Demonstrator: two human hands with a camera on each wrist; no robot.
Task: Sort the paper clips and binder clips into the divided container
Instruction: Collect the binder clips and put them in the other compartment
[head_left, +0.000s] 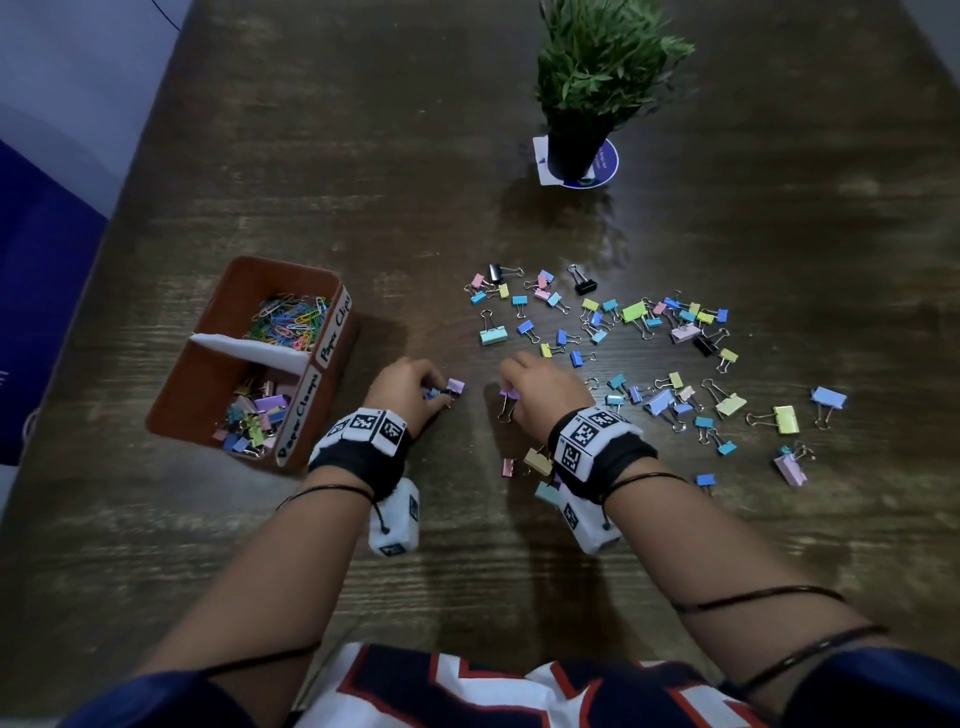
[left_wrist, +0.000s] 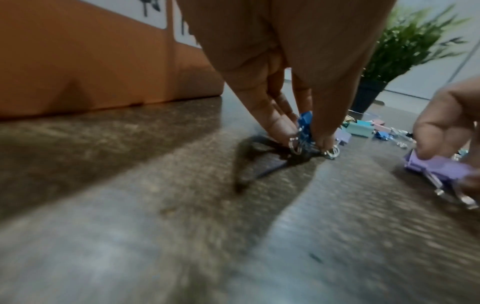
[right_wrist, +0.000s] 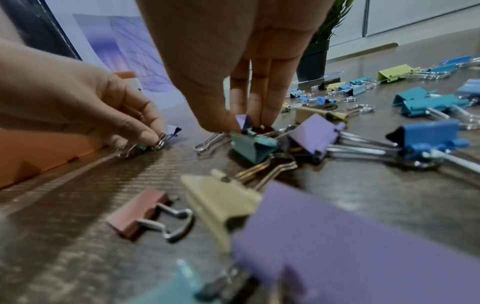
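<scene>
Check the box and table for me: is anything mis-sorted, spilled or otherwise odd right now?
Nothing stands out. In the divided container, the far compartment holds paper clips and the near one binder clips, matching their labels. The loose binder clips on the table are simply unsorted, and the potted plant stands upright.

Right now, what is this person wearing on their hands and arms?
Bare hands, no gloves. Each wrist, left and right, carries a black band ringed with white blocks printed with black square markers. Thin black cables run up both forearms to dark blue sleeves.
</scene>
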